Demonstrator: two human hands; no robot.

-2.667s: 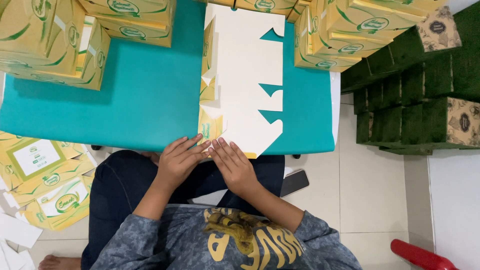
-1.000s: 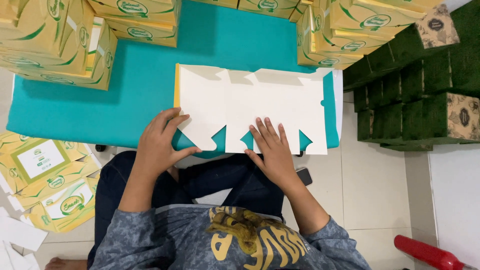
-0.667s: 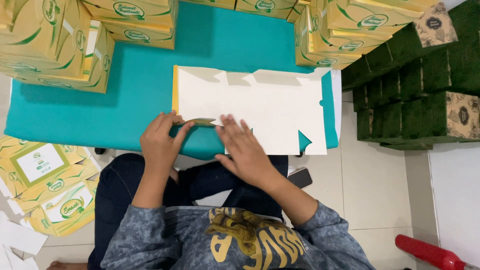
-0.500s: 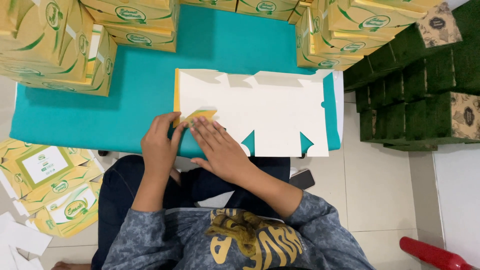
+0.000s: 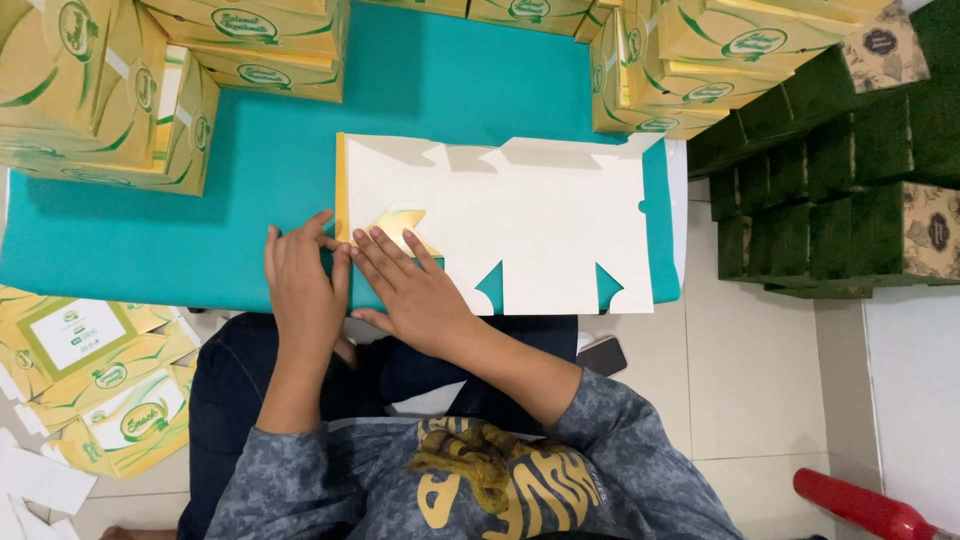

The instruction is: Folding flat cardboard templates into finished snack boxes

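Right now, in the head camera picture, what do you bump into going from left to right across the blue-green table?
Yellow boxes → left hand → right hand → flat white cardboard sheet → dark green boxes beside the table.

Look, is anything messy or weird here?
A little. The white flat carton has one flap folded over under both hands, left hand and right hand, showing its yellow print. Flat yellow cartons lie scattered on the floor.

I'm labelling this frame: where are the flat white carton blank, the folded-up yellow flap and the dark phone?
flat white carton blank [image 5: 560,225], head view, bare middle panel.
folded-up yellow flap [image 5: 402,222], head view, printed face.
dark phone [image 5: 601,355], head view, its screen.
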